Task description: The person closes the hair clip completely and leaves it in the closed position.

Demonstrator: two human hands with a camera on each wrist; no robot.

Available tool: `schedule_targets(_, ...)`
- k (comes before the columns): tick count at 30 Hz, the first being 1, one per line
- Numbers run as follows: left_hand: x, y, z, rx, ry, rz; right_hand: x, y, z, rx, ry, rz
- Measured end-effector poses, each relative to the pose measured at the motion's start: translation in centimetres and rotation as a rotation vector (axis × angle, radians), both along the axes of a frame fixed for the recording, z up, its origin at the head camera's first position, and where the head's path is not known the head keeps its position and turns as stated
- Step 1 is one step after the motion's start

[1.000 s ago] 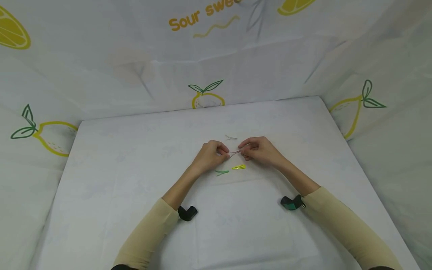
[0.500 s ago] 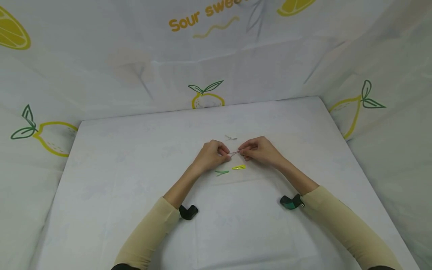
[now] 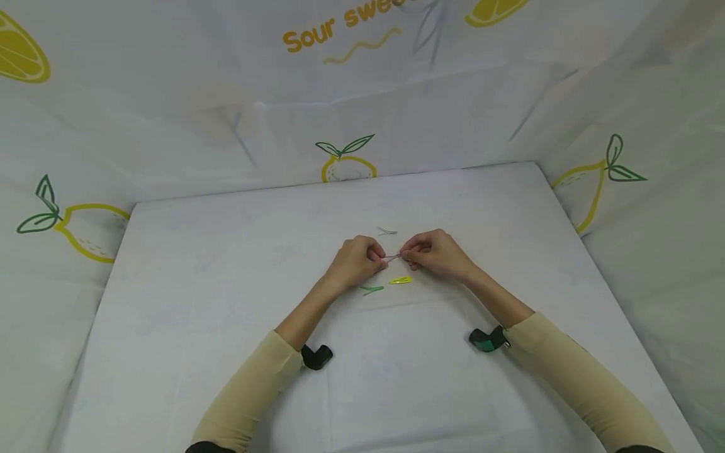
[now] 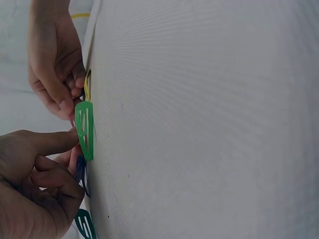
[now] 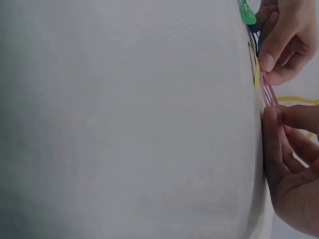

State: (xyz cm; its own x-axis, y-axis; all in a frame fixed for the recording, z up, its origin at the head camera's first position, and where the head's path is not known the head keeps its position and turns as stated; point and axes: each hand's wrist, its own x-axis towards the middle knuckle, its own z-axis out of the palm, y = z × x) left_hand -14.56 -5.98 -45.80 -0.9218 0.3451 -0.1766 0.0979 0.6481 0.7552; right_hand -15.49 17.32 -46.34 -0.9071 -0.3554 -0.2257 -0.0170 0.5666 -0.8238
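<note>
and here it is, the pink hair clip [image 5: 269,93], caught between two pinches: left hand [image 3: 352,262] gripping one end, right hand [image 3: 437,253] the other, thumbs and fingertips pressed in, the clip's middle showing in the gap! hands face each other, forearms angling inward from beige sleeves [image 3: 247,391]. just below on the white table [image 3: 226,302], the yellow clip [image 3: 400,280] and green clip [image 3: 372,290]; beyond, a pale clip [image 3: 387,231].

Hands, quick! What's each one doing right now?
Left hand: holding one end of the pink hair clip.
Right hand: holding the other end of the pink hair clip.
</note>
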Motion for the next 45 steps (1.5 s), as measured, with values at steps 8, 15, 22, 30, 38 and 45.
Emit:
schedule_targets(8, 0.2, -0.1, -0.1, -0.002, 0.016, -0.009, 0.3, -0.2, 0.0, -0.025, 0.038, 0.012)
schedule_targets(15, 0.4, -0.1, 0.2, 0.02, 0.022, -0.011, 0.5, -0.4, 0.1, -0.051, 0.084, -0.007)
schedule_targets(22, 0.7, -0.3, 0.5, 0.037, 0.05, -0.016, 0.7, -0.3, 0.4, -0.065, 0.069, -0.007)
schedule_targets(30, 1.2, -0.6, 0.8, 0.087, 0.098, 0.01, 0.9, -0.4, 1.1, -0.09, 0.084, 0.031)
schedule_targets(38, 1.5, -0.9, 1.2, 0.138, 0.172, -0.013, 1.2, -0.2, 1.8, -0.115, 0.113, 0.085)
schedule_targets(45, 1.6, -0.8, 1.5, 0.174, 0.201, -0.022, 1.5, -0.3, 2.2, -0.168, 0.121, 0.096)
